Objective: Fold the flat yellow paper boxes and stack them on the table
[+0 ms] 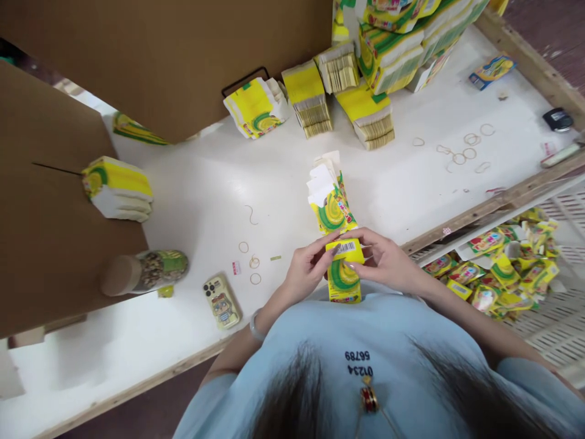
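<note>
Long dark hair (pixel 292 393) over light-blue fabric shirt (pixel 397 329). Beyond, white wood-edged table (pixel 196 189); on it, fanned yellow-green card cartons with white flaps (pixel 329 210). Right hand (pixel 384 259), left hand (pixel 307 268): both clamped on slim yellow-green card box (pixel 345 277), held between cartons and shirt, black-and-white barcode (pixel 347 247) showing.

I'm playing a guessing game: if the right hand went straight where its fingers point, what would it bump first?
The yellow box, which the right hand touches; past it, probably the left hand, though depth is unclear.
</note>
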A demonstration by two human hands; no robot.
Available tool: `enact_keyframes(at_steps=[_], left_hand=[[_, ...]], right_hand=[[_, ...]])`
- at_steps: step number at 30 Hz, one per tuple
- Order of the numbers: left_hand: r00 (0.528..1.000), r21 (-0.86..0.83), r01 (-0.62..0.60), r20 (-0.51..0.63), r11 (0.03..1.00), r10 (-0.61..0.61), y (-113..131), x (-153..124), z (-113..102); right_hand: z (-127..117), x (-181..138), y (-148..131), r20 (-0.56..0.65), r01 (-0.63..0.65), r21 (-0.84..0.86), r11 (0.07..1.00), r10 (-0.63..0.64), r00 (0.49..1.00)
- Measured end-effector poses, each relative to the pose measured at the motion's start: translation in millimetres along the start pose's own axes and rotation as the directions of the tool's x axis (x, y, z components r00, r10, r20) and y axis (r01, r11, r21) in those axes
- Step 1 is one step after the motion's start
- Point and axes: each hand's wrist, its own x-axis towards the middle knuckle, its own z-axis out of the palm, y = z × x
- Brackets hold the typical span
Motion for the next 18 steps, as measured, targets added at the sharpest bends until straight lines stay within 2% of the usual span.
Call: enact_keyframes(at_steps=[3,6,7,9,11,13,14,15,16,17,18], left_hand=[[0.999,0.057,-0.047,-0.009,0.997,0.047,-5,-3,2],[0.988,0.119,-0.148,-0.037,0.982,0.153,-12,-4,6],[0.981,0.137,-0.188,-0.031,0.973,0.193,-13,-1,7],[0.955,0.220,-0.289,-0.006,0.932,0.297,-12,10,3],[0.911,0.390,-0.377,-0.005,0.840,0.411,-10,34,-8],[0.869,0.578,-0.362,-0.076,0.732,0.490,-10,67,-24],[0.858,0.635,-0.301,-0.145,0.711,0.492,-12,86,-33],[0.859,0.663,-0.251,-0.184,0.706,0.478,-15,104,-41],[0.872,0.670,-0.208,-0.204,0.713,0.445,-18,120,-48],[0.894,0.663,-0.175,-0.203,0.728,0.400,-22,135,-53],[0.917,0.652,-0.157,-0.184,0.742,0.355,-26,148,-58]], right_hand=[[-7,1,-1,0.069,-0.052,0.055,0.997,0.048,0.996],[-6,5,-1,0.128,-0.071,0.114,0.991,0.056,0.990],[-5,6,0,0.092,-0.054,0.118,0.992,0.044,0.995],[-9,4,0,-0.067,0.003,0.058,0.998,0.001,0.998],[-29,-9,0,-0.283,0.030,-0.092,0.995,-0.055,0.957],[-70,-36,2,-0.514,-0.040,-0.302,0.952,-0.128,0.848],[-96,-54,4,-0.631,-0.138,-0.412,0.900,-0.173,0.756],[-123,-75,7,-0.719,-0.266,-0.508,0.819,-0.232,0.655],[-148,-96,10,-0.761,-0.419,-0.582,0.697,-0.285,0.583],[-169,-115,13,-0.775,-0.545,-0.621,0.563,-0.337,0.536],[-185,-132,16,-0.770,-0.610,-0.635,0.474,-0.444,0.458]])
